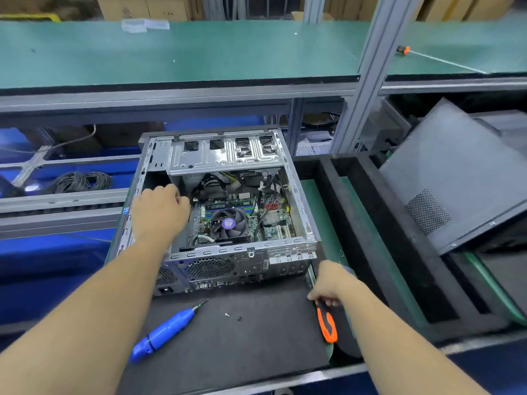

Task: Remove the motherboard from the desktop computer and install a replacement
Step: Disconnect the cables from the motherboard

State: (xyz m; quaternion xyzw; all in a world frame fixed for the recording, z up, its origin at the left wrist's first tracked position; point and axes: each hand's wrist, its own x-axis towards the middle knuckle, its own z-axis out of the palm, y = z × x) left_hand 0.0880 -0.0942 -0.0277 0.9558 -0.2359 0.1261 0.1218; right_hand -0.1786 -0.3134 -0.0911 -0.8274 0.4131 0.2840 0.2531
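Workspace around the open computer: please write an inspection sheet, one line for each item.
Surface: black mat, bearing case and tools.
Job's things: desktop computer lies open, motherboard still inside with its fan.
Clutter: blue electric screwdriver and two loose screws on mat; side panel leaning at right.
Grippers: left hand reaches into case, fingers curled; contents unclear. Right hand grips orange-black screwdriver.
Cables: black bundle inside case; coil on left shelf.
Surroundings: green shelf above, cardboard boxes behind.
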